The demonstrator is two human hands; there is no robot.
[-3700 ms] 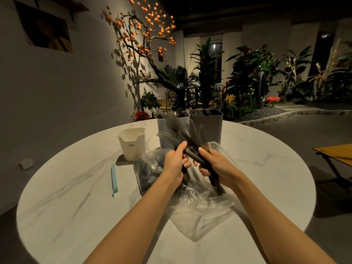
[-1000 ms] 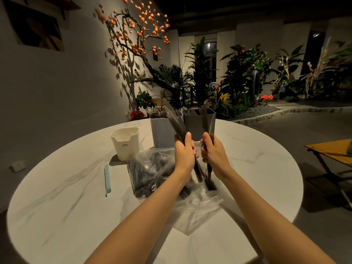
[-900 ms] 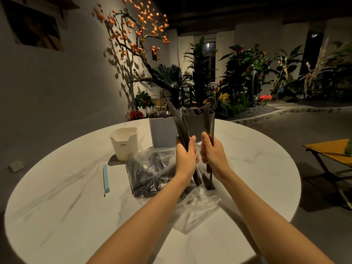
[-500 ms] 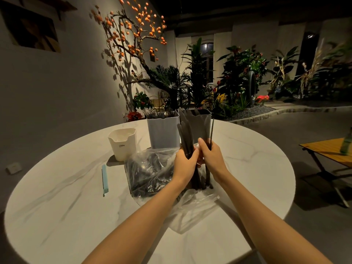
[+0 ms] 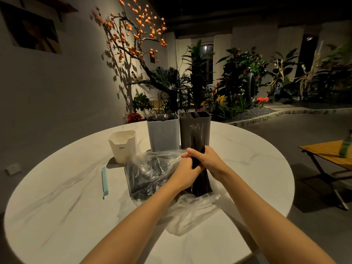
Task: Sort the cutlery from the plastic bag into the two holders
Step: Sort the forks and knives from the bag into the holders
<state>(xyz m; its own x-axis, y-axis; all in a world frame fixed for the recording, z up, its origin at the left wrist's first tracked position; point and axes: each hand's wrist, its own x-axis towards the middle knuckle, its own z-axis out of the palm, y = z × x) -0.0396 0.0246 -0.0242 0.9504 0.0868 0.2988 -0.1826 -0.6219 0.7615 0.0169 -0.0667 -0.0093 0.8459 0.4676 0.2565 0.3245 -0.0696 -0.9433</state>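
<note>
Nearest the viewer, the crumpled, glossy clear plastic bag (image 5: 152, 172) is spread on the round marble-veined table (image 5: 57, 216), its loose mouth trailing toward the near edge. A dark tangle of cutlery remains visible through the film.

Above the bag's mouth, a bundle of dark knives (image 5: 199, 180) is stood upright with its lower ends on the plastic. It is gripped by both hands: the left hand (image 5: 185, 173) is curled round the lower part of the bundle, and the right hand (image 5: 206, 159) is wrapped round it just above.

A change is noted: seconds ago the pieces were fanned out at angles between the two hands; they have since been drawn together and squared into one tight, parallel stack. It is judged that the bundle is thereby made ready for a single transfer into a holder.

Left of the bag, a slim pale-blue stick (image 5: 104, 182) lies flat. Beyond it, a matte cream cup (image 5: 122, 145) with a notched rim is set.

Farthest, two tall, smooth rectangular holders stand touching side by side: the light blue-grey holder (image 5: 163, 133), with fork tines showing at its rim, and the dark grey holder (image 5: 194, 128), directly behind the bundle.
</note>
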